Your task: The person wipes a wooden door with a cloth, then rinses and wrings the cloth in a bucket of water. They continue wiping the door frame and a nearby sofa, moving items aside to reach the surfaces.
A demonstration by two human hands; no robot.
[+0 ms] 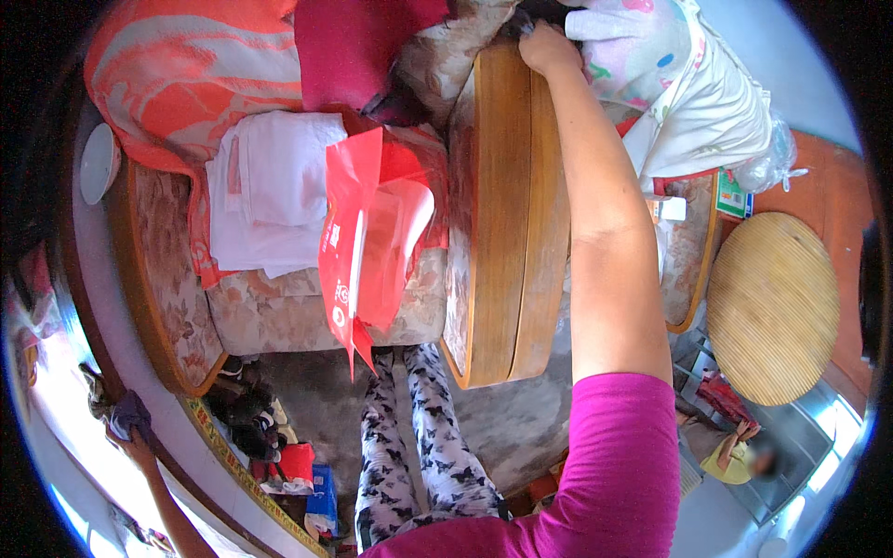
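Note:
Out at the left by the bright window, my left hand is closed on a dark purple-grey cloth. My right arm stretches far forward over the wooden armrests between two seats. At their far end my right hand is bent closed beside something dark, its fingers partly hidden. A red bag with a pale inside stands gaping on the flowered sofa seat before me. Folded white cloths lie left of it.
An orange patterned blanket and a dark red cloth cover the sofa back. Pale bedding is heaped at far right. A round wooden board is at right, near a seated person in yellow. Shoes and a blue box sit lower left.

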